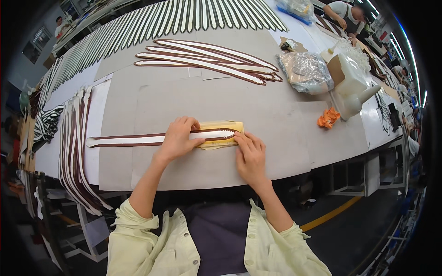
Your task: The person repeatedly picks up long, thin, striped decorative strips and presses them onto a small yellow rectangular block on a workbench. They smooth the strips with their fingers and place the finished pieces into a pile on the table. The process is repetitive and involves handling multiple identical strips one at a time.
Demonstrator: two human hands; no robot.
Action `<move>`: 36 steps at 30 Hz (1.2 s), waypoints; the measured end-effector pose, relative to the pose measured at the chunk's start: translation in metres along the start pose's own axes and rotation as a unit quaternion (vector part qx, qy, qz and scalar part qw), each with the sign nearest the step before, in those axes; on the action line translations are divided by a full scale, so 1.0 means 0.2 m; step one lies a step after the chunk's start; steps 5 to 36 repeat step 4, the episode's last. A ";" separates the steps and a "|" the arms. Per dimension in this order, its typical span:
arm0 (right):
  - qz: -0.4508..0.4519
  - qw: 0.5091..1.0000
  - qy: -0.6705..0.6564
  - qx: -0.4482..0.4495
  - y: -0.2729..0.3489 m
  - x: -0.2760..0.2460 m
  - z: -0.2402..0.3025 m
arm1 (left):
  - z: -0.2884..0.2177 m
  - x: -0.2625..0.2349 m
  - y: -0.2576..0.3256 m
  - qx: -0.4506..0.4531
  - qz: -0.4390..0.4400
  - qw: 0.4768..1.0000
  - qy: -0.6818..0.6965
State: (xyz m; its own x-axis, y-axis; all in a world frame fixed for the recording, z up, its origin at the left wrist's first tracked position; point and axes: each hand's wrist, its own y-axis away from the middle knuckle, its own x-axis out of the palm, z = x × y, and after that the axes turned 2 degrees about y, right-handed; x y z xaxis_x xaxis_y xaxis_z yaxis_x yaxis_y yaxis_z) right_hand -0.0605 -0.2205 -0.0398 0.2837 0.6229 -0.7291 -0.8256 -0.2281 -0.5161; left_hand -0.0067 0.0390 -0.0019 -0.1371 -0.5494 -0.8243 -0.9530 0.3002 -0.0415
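A long strap (124,140), white along the middle with brown edges, lies lengthwise in front of me. Its pointed right end has a notched white lining and rests on a yellow board (237,126). My left hand (178,138) lies across the strap at the board's left end, closed about it with the thumb below and fingers above. The fingers of my right hand (251,154) are pressed together at the strap's tip, by the board's right end. The fingertips there partly cover the brown edge.
Several similar straps (207,57) lie piled further back, and more hang over the table's left edge (76,147). Rows of dark-edged white strips (152,23) fill the far side. At right are a plastic-wrapped package (305,72), a white spouted bottle (350,103) and crumpled orange material (328,118).
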 end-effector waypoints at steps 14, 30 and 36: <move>0.044 0.997 -0.065 0.009 0.02 -0.01 -0.12 | 0.00 -0.03 -0.05 -0.029 0.072 0.996 0.032; 0.044 0.997 -0.065 0.009 0.02 -0.01 -0.12 | 0.00 -0.03 -0.05 -0.029 0.072 0.996 0.032; 0.044 0.997 -0.065 0.009 0.02 -0.01 -0.12 | 0.00 -0.03 -0.05 -0.029 0.072 0.996 0.032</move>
